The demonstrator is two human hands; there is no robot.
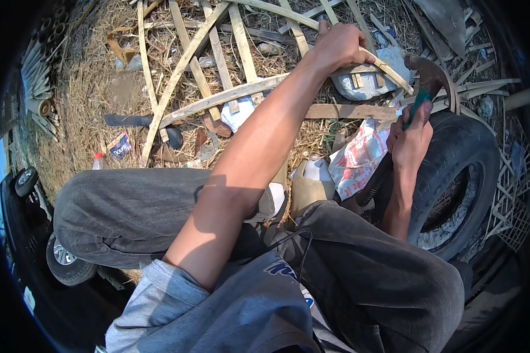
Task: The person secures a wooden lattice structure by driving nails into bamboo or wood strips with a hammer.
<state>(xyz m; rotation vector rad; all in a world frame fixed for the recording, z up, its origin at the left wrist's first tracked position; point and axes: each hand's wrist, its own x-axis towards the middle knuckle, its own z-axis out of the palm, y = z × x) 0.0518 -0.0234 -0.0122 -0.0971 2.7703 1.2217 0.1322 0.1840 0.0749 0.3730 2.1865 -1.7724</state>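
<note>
Beside the old tyre (pixel 459 159): splitting bamboo.
Left hand (pixel 335 47), grip closed around a bamboo strip (pixel 388 67) over a stone (pixel 371 82); right hand (pixel 411 138), grip wrapped on a green-handled hammer (pixel 425 88).

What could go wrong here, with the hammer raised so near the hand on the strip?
1. The left hand pins the bamboo strip on the stone; the hammer in the right hand might hit its fingers.
2. The thin strip may slip or split on the uneven stone.

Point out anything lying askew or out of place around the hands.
Pale split bamboo strips lie criss-crossed over the straw ground, none aligned. A crumpled red-and-white printed sack sprawls beside the worn black tyre.
</note>
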